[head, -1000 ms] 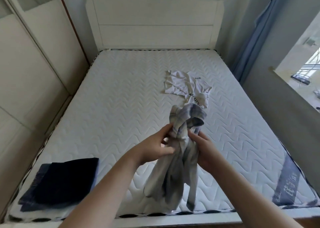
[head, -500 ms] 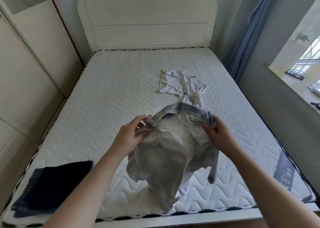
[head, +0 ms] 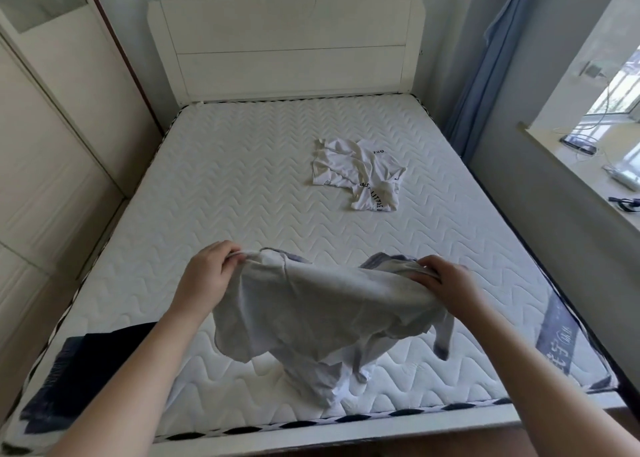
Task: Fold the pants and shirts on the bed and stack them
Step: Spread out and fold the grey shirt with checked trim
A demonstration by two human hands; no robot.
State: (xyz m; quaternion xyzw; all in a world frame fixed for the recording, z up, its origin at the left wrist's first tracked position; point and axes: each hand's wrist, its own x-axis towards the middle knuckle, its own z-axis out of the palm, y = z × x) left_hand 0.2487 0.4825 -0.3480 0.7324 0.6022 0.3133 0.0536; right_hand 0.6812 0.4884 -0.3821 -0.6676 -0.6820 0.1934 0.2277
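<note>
The left hand [head: 207,276] holds one upper corner of a pale grey, soft cotton garment with darker grey trim [head: 322,314]; its grip is tight, with fingers curled over the hem and the cloth pinched against the thumb. The right hand [head: 446,283] holds the opposite upper corner in the same way, its grip closed around a bunched fold of the fabric. Between the two hands the top edge of the garment is stretched out wide and sags slightly in the middle. The rest of the cloth hangs down from that edge, and its lower end rests crumpled on the white quilted mattress of the bed [head: 242,196] near the foot edge. A thin strip of the cloth dangles below the right hand, just beside the main body.

Farther up the bed, well apart from the hands and right of centre, lies a crumpled white T-shirt with black lettering [head: 356,172], unfolded and flat against the mattress. At the near left corner of the bed sits a folded pile of dark navy clothing [head: 86,370], partly hidden behind the left forearm. A white wooden headboard [head: 284,47] stands at the far end, and a blue curtain [head: 485,75] hangs at the right beside the window.
</note>
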